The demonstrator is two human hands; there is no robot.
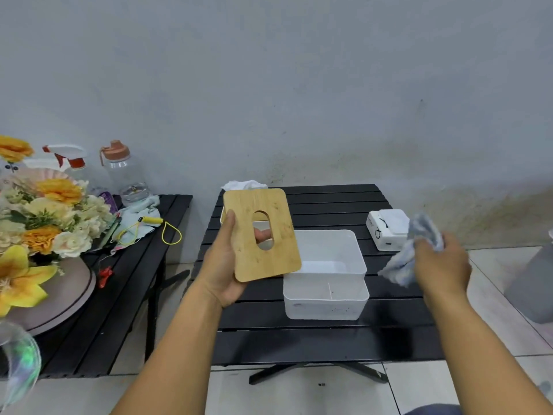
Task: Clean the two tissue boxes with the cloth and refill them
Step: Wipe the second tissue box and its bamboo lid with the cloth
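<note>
A black slatted table [329,202] carries two open white boxes [326,305] at its centre, the rear one overlapping the front, their insides bare and reachable. At 9 o'clock from them the left hand [227,265] holds a bamboo lid [281,253] tilted up off the table, thumb clamped on top and a finger showing through its slot, seemingly offered for wiping. At 3 o'clock the right hand [443,265] has its fingers bunched round a grey cloth [401,265]. A white tissue pack [386,229] waits at 1 o'clock, probably for the refill.
</note>
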